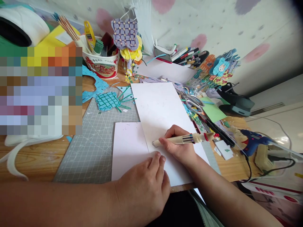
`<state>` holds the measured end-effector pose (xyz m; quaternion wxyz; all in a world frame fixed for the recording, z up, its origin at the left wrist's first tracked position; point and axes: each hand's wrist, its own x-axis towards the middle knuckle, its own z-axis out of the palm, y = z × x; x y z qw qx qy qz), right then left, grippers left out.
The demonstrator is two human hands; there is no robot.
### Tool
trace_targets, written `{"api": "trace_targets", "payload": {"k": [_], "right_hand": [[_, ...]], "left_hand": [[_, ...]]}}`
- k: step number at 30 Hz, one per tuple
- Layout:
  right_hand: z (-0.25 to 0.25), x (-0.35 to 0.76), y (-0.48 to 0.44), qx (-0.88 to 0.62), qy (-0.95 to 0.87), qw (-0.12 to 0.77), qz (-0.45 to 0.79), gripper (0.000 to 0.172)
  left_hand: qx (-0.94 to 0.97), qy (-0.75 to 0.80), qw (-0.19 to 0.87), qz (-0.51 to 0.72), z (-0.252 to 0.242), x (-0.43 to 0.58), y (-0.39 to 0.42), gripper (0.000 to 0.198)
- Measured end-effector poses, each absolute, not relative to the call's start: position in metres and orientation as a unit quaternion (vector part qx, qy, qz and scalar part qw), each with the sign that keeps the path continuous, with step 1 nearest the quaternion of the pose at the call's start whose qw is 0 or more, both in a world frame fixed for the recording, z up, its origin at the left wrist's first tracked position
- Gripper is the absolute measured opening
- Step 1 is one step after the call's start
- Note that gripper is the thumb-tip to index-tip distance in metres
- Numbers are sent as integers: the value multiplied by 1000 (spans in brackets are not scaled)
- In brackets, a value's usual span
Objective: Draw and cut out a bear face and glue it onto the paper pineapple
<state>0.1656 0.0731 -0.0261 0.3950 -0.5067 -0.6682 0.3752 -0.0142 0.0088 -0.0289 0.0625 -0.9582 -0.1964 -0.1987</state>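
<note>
My right hand (178, 145) grips a cream multicolour pen (189, 138), its tip touching a white sheet of paper (161, 107) where a small pencilled loop shows. My left hand (144, 186) rests on the near edge of the white sheet, fingers pressed together and curled down, holding the paper flat. A second white sheet (127, 148) lies under it to the left, on a grey cutting mat (94, 145).
A blue woven paper piece (107, 101) lies on the mat. Scissors (193, 102), a green card (213, 110), pens (189, 56), a noodle cup of tools (103, 61), a blue glue gun (253, 142) and a black stapler (236, 102) crowd the wooden desk.
</note>
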Motion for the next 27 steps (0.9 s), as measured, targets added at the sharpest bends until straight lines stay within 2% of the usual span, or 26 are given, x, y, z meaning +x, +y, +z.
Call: {"api": "trace_targets", "payload": {"k": [27], "right_hand": [[-28,166,73,-508,-665,390,384,30]], "left_hand": [[-958,-200,69,-195,-32,-14,9,30]]}}
